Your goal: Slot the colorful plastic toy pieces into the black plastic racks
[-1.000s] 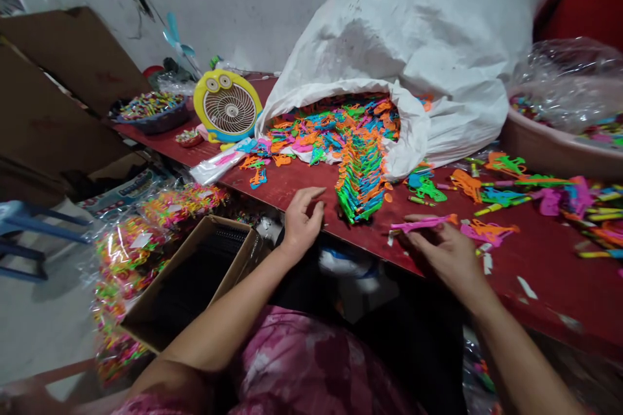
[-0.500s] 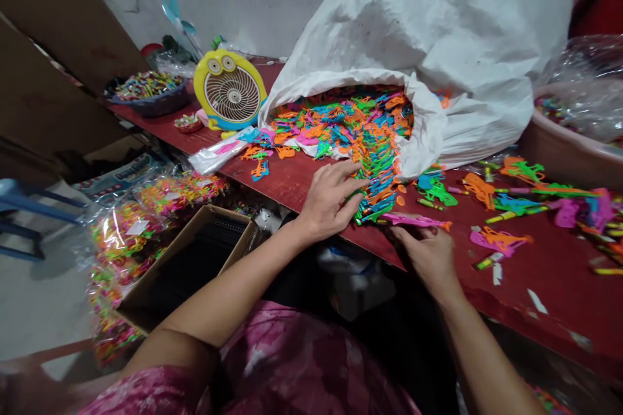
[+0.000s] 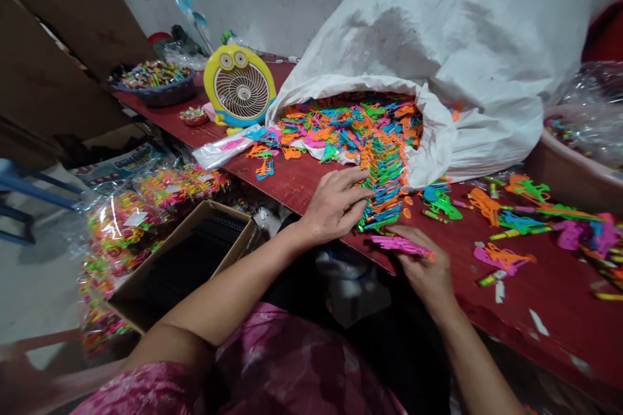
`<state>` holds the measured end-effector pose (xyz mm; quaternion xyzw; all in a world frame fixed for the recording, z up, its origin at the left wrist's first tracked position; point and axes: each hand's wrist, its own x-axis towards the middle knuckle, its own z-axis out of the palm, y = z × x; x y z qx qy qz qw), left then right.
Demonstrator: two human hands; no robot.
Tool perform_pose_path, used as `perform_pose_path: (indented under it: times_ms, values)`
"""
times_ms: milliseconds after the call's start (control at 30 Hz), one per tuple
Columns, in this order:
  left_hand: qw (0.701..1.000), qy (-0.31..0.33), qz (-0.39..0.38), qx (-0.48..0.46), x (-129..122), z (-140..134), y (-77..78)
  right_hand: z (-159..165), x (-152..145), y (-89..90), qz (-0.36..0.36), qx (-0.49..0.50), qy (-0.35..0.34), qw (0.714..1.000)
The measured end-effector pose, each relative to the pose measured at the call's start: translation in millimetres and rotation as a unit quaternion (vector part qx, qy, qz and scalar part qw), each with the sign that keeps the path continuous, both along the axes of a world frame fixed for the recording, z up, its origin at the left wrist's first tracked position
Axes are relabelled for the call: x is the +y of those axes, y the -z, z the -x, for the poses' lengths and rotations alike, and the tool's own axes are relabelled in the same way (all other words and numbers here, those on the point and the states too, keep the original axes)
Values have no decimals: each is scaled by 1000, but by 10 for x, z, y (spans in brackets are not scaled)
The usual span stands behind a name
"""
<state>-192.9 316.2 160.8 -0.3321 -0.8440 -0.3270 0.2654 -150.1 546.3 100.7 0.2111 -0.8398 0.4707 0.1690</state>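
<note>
My left hand (image 3: 338,202) rests at the near left side of a row of stacked flat plastic pieces (image 3: 384,188) in orange, blue and green. Its fingers are stretched out against the row, holding nothing that I can see. At the table's front edge, my right hand (image 3: 428,269) grips a pink plastic toy piece (image 3: 399,244) with an orange tip, just in front of the row's near end. The thumb and part of the fingers are hidden. The row runs back into a big white sack (image 3: 438,123), whose mouth spills loose pieces (image 3: 335,126) of the same kind.
Loose toys (image 3: 503,258) lie on the red table (image 3: 549,298) at right, near a pink tub (image 3: 569,155). Left stand a yellow fan (image 3: 243,87), a plastic bag (image 3: 224,150) and a full basin (image 3: 158,94). Below are a cardboard box (image 3: 228,266) and bagged toys (image 3: 114,227).
My right hand has drawn the pink piece slightly towards me, away from the row, and tilted it so more of its face shows. My left hand stays by the row.
</note>
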Motion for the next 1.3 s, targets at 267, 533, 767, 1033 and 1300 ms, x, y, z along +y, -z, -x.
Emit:
perform_pose_path:
  times_ms: [267,533,767,1033,1300]
  values:
    - [1000,13,-7,7,-6,26,20,17,-183,82,-26,12,120,992]
    - [1000,19,-12,8,-3,37,59,-46,-369,111,-150,54,196,968]
    - [999,32,-4,-1,-41,41,-8,-50,-426,69,-187,49,221,956]
    - [994,71,74,47,90,-22,-224,-57,-420,13,-191,35,226,955]
    - [987,80,134,45,184,45,-184,-10,-350,73,-100,-9,155,983]
